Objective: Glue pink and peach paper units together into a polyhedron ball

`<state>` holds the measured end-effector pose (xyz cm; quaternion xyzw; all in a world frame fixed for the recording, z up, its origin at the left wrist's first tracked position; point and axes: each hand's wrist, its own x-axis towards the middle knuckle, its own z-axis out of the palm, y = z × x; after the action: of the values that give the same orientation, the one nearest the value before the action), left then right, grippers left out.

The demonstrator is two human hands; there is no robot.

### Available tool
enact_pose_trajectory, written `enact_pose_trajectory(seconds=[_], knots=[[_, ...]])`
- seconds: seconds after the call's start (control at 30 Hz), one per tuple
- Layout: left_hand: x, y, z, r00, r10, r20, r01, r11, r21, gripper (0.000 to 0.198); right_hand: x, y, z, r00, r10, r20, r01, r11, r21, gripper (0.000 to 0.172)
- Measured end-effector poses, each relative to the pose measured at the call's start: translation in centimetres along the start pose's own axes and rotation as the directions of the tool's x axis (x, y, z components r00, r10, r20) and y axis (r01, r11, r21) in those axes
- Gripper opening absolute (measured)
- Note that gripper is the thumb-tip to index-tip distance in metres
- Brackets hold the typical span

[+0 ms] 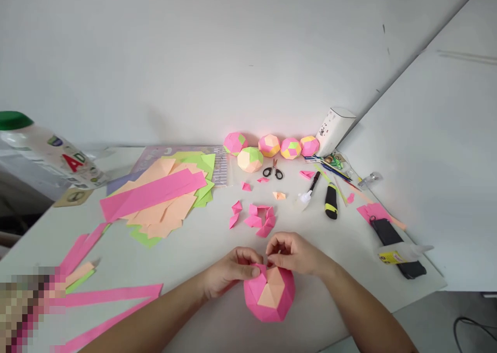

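A faceted paper ball, pink with peach panels, sits on the table in front of me. My left hand pinches a pink flap at its upper left, thumb on the outside. At the ball's top edge, the thumb and curled fingers of my right hand grip the paper; their tips are partly hidden. Just beyond my hands lies an open ring of folded pink paper pieces. Beside it are a pink folded pair and a small peach folded piece.
Several finished paper balls line the wall. Scissors, a cutter, a glue bottle and a black phone-like object lie right. Left are stacked paper strips, loose pink strips and a white bottle.
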<state>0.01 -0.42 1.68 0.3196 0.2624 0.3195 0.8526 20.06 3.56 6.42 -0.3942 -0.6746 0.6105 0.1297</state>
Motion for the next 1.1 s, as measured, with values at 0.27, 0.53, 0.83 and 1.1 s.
enact_pose_trajectory(seconds=[0.27, 0.53, 0.83, 1.1], knots=[[0.2, -0.2, -0.8, 0.997, -0.008, -0.07, -0.001, 0.991, -0.133, 0.016, -0.4, 1.4, -6.3, 0.559, -0.229, -0.797, -0.326, 0.823, -0.465, 0.025], [0.1, 0.5, -0.5, 0.996, -0.017, -0.091, 0.004, 0.99, -0.14, 0.015, 4.3, 6.0, -7.2, 0.617, -0.211, -0.758, -0.132, 0.922, -0.364, 0.05], [0.0, 0.9, -0.4, 0.999, 0.024, -0.035, -0.027, 0.993, -0.114, 0.005, 2.5, 3.1, -5.2, 0.72, -0.274, -0.637, 0.193, 0.962, -0.196, 0.053], [-0.1, 1.4, 0.0, 0.999, 0.037, -0.016, -0.039, 0.996, -0.081, 0.01, -0.6, 0.3, -4.1, 0.874, -0.208, -0.439, 0.259, 0.964, 0.059, 0.046]])
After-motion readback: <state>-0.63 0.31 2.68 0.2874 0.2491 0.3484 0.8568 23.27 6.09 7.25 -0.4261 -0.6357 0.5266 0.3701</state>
